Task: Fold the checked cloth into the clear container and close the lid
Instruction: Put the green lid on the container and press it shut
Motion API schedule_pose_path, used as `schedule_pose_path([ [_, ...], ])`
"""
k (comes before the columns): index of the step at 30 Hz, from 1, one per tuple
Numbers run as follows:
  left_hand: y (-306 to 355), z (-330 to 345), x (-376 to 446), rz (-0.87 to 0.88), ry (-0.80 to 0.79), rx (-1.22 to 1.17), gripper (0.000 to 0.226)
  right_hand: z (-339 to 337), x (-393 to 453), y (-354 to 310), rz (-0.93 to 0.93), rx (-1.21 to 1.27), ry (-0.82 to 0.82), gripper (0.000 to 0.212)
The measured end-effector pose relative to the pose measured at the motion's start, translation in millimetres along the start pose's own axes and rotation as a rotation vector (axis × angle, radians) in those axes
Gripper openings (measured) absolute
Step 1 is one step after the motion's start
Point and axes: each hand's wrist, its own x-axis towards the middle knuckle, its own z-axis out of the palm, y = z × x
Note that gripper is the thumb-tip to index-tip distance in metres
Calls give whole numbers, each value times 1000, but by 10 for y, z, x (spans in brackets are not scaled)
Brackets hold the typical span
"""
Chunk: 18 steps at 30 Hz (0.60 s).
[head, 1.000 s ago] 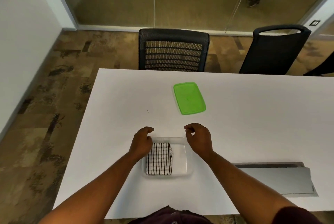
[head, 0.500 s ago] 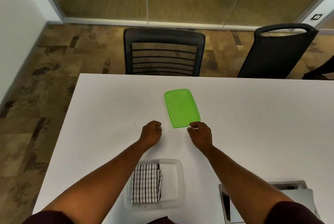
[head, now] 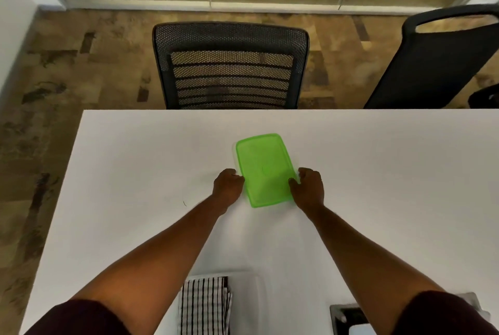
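- A view from a head-worn camera looks down over a white bench point(head: 135, 172), with both of the person's bare forearms reaching away from the camera.
- A green lid point(head: 263, 170) lies flat near the middle of the bench, a rounded rectangle turned slightly off square.
- The left hand point(head: 228, 186) is at the lid's left long edge, its fingers point(head: 237, 176) curled against the rim.
- The right hand point(head: 309, 186) is at the lid's right long edge, its fingers curled over the rim and the thumb lying on the green top surface.
- Both hands appear to grip the lid from opposite sides, though the fingertips are hidden and it is hard to tell how firm the hold is.
- The clear container point(head: 247, 305) sits at the near edge of the bench, between the two forearms, cut off by the bottom of the view and well apart from the lid.
- The checked cloth point(head: 204, 305), white with black lines, lies folded in the left part of the container; the right part shows bare plastic.
- A dark rectangular opening point(head: 348, 318) in the bench sits at the near right, partly hidden by the right arm.
- Dark maroon sleeves point(head: 81, 318) cover the upper arms.
- Beyond the far edge stand a black mesh-backed chair point(head: 229, 64) and, further right, a second black chair point(head: 437, 59).
- A brown patterned floor point(head: 67, 64) runs back to a glass wall.
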Motion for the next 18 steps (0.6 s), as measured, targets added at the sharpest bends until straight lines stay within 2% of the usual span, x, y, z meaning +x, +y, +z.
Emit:
schedule_pose_path([
  [2, -31, 40, 65, -22, -9, -47, 71, 42, 15, -3, 11, -14, -31, 40],
  [5, 28, 81, -28, -51, -33, -150, 55, 68, -2, -7, 13, 9, -26, 42],
  [9, 210, 22, -349, -39, -43, -246, 64, 35, -59, 16, 49, 58, 8, 45],
  [11, 218, -14, -446, -41, -56, -255, 55, -1, -131, -1, 41, 67, 23, 48],
  [13, 208, -56, -554, -41, -58, -247, 35, -59, -254, -48, 32, 100, 58, 47],
  [14, 210, -86, -622, -30, -61, -242, 29, -99, -331, -74, 19, 126, 82, 46],
  [18, 264, -217, -906, -1, -82, -319, 41, -231, -607, -110, -146, 221, 176, 43],
])
